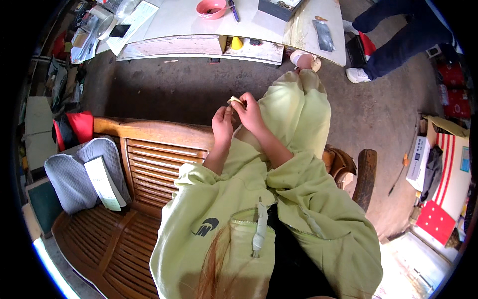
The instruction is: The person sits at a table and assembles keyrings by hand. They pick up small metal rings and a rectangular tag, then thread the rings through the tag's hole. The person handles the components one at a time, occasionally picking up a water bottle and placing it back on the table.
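Note:
Above my lap, just past the wooden bench's slatted part, my two hands are close together. The fingers of my right hand (248, 113) pinch a small pale yellow piece (235, 100), too small to tell its kind. My left hand (222, 123) is closed right beside it, thumb up against a small darker bit near the piece's lower end. What the left fingers hold is mostly hidden. Light green sleeves are pushed up both forearms, and my legs in light green trousers (294, 109) stretch forward under the hands.
A white table (169, 22) ahead bears a pink bowl (211, 9), a purple pen (233, 11) and a dark box (280, 7). A grey cushion (74, 172) and a paper booklet (103, 182) lie on the wooden bench (112, 249). A person in dark trousers (406, 42) stands at far right.

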Demonstrator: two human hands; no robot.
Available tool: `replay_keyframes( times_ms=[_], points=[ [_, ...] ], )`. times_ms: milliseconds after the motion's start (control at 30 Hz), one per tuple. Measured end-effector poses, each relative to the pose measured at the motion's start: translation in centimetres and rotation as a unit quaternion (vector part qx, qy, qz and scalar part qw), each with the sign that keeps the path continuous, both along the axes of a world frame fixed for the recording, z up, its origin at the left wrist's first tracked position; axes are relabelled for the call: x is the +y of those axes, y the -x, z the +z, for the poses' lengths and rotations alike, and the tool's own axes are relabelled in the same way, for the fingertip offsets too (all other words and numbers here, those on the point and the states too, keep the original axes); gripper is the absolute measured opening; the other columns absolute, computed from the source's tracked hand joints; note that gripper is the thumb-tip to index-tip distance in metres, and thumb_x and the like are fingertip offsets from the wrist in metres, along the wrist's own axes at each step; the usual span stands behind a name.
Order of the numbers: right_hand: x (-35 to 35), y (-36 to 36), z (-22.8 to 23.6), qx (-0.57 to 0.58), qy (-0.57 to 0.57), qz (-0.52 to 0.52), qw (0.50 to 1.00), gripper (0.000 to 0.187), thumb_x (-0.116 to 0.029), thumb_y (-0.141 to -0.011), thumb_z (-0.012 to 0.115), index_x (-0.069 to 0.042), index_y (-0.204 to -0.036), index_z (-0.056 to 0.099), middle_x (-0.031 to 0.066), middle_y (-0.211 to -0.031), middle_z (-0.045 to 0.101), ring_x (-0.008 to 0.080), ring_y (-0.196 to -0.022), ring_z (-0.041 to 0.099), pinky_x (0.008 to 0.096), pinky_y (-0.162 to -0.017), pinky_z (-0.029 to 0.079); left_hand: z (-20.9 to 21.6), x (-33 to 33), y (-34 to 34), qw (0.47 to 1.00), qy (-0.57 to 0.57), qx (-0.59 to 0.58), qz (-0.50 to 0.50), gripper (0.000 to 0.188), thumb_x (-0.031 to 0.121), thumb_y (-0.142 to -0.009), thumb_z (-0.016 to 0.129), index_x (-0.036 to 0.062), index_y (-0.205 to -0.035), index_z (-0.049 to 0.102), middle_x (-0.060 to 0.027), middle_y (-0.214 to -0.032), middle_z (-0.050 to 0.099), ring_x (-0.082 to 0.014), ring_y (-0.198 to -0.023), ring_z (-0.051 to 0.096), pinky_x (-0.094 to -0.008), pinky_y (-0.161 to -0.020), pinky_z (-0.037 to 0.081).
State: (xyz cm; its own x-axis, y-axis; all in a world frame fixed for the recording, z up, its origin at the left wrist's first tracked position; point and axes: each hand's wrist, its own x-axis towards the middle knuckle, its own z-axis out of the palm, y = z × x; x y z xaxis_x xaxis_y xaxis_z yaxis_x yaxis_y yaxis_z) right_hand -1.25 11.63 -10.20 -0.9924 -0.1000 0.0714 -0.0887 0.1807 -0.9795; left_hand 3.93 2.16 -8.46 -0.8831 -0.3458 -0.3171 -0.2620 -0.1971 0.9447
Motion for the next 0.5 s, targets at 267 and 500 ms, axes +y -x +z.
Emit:
replay_keyframes(
  times_ms=[267, 500],
  points=[
    [0.0, -0.2, 0.2, 0.001, 0.021, 0.014, 1.000, 0.024, -0.017, -0.079, 0.066, -0.002, -0.078, 0.047, 0.0046, -0.066, 0.049, 0.0119, -0.061, 0.046, 0.0285, -0.055, 0.040, -0.7, -0.4, -0.1, 0.998, 0.060, 0.014, 0.003, 0.023, 0.018, -0.091, 0.050, 0.0022, -0.075, 0.054, 0.0007, -0.062, 0.051, -0.0053, -0.056, 0.042, -0.0220, -0.051, 0.036],
    [1.1, 1.1, -0.5, -0.197, 0.364, -0.039, 0.910, 0.028, -0.028, -0.084, 0.064, -0.007, -0.081, 0.046, -0.0025, -0.066, 0.046, 0.0055, -0.057, 0.041, 0.0217, -0.049, 0.033, 1.7, 0.7, 0.4, 0.997, -0.070, 0.031, -0.029, 0.021, 0.019, -0.093, 0.047, 0.0073, -0.078, 0.054, 0.0043, -0.064, 0.048, -0.0034, -0.056, 0.040, -0.0188, -0.051, 0.032]
  ],
)
